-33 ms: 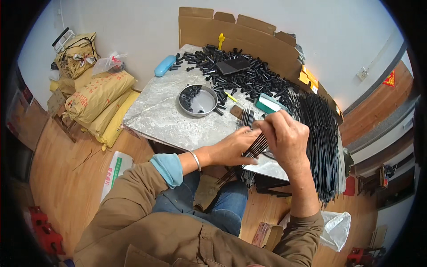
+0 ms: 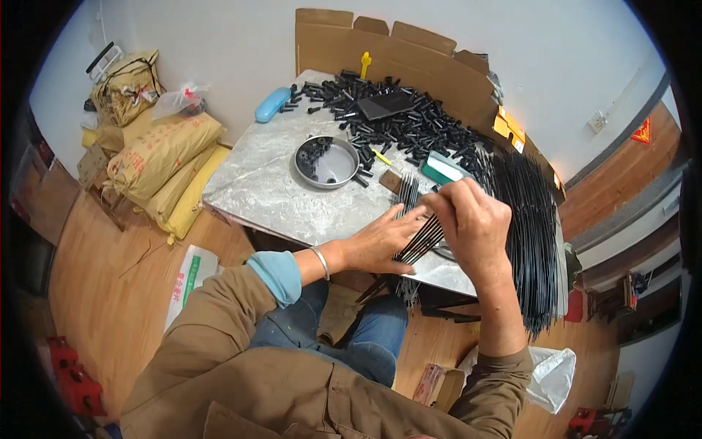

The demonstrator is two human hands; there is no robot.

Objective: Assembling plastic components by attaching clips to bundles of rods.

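Several thin black rods (image 2: 423, 240) slant down and left from my right hand (image 2: 474, 219), whose fingers are pinched closed around their upper ends. My left hand (image 2: 376, 245) is open, its fingers stretched out against the side of these rods, thumb near their lower part. Just beyond the fingertips, another small bunch of thin rods (image 2: 407, 192) lies over the table edge. To the right of my right hand, a large bundle of long black rods (image 2: 523, 241) hangs over the table's side.
On the grey table (image 2: 252, 186) are a round metal pan (image 2: 322, 185) holding small black parts, a heap of black bolt-like pieces (image 2: 417, 135), a flat black device (image 2: 385, 106), a blue case (image 2: 273, 104) and a green-and-white box (image 2: 442, 168). A cardboard screen (image 2: 395, 51) stands behind.
My left hand's fingers have spread more along the rods. My right hand keeps its pinch on them, almost in the same place.
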